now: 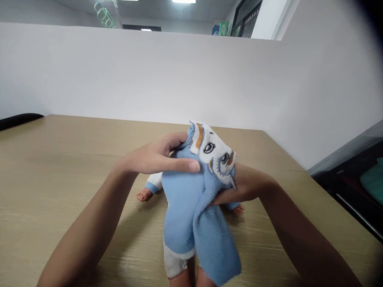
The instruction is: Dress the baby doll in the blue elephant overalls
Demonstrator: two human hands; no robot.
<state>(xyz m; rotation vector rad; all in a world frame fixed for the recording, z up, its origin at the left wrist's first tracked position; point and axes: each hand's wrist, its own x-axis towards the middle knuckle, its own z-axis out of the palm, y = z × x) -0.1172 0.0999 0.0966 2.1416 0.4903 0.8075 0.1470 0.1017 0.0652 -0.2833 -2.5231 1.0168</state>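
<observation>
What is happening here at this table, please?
Someone is handling a blue plush cloth with an embroidered face, over a doll on the table. The left hand grips its upper part; the right hand is at the other side, partly hidden by it. The doll's arms and legs show beyond the cloth; its head does not.

Beyond the table (60,167), a white wall (149,75); over it, green loops (104,15) left, green package (223,28) and barred window (248,20) right. Far left, black curved object (22,118); right, teal item (373,181).
</observation>
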